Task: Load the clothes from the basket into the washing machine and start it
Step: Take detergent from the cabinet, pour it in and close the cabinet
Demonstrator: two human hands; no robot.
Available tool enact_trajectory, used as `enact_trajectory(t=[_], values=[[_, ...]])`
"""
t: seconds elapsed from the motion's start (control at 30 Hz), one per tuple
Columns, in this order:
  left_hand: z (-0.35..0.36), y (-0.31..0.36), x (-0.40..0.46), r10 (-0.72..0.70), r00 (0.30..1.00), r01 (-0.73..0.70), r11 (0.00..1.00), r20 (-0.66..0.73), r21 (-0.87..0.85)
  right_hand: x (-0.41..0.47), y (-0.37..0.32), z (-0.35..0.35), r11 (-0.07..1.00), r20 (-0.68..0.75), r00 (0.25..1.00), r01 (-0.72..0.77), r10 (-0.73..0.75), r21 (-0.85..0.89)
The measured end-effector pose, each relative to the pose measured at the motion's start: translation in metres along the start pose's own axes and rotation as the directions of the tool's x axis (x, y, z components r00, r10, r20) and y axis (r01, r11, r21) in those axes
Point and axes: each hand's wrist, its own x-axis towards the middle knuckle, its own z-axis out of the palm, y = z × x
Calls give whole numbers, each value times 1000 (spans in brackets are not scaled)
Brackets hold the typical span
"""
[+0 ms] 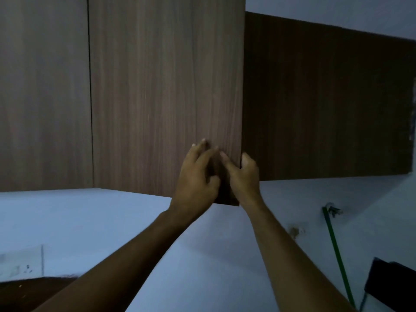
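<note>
Wall cabinet [157, 86]: wood-grain laminate, fills the upper left and centre of the view. Two door panels meet at a dark vertical seam on the left; the right panel's free edge stands out from the wall, its lower right corner between the two hands.

Cabinet side panel [326, 104]: darker brown, to the right of the door edge, running toward the frame's right border, in shadow.

Wall [90, 221]: pale blue-grey, below and behind the cabinet.

Left hand [198, 174]: arm raised from the lower left, fingers spread and lying flat against the door face near its lower right corner, thumb tucked toward the palm.

Right hand [244, 174]: arm raised from the lower right, fingers curled round the door's free edge, thumb side on the front face; the fingertips behind the edge are hidden.

Green hose [335, 251]: thin, slanting down the wall at right from a blurred wall fitting [333, 209].

Dark object [391, 284]: lower right corner, cut off, not identifiable.

Switch plate [20, 260]: left edge, dim, partly cut off.

Basket, clothes, washing machine: none within the view.
</note>
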Motion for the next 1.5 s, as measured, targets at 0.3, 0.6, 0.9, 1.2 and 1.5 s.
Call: enact_trajectory(t=[0.3,0.6,0.9,1.2,1.5], values=[[-62,69,-4,-63,980,78,994,-189,72,-88,-74,28,928,-10,970,229,-242,-293],[-170,80,-20,-78,976,97,991,-205,87,-164,-130,105,714,-189,834,301,-518,-633],[-249,68,-54,-91,974,91,996,-205,-10,-210,-180,153,901,-186,882,411,-432,-141],[-288,51,-97,-121,960,78,982,-251,-173,-222,-199,190,947,226,946,168,-234,274],[-324,33,-105,-119,959,84,986,-258,-143,-237,-210,233,939,253,934,172,-252,298]])
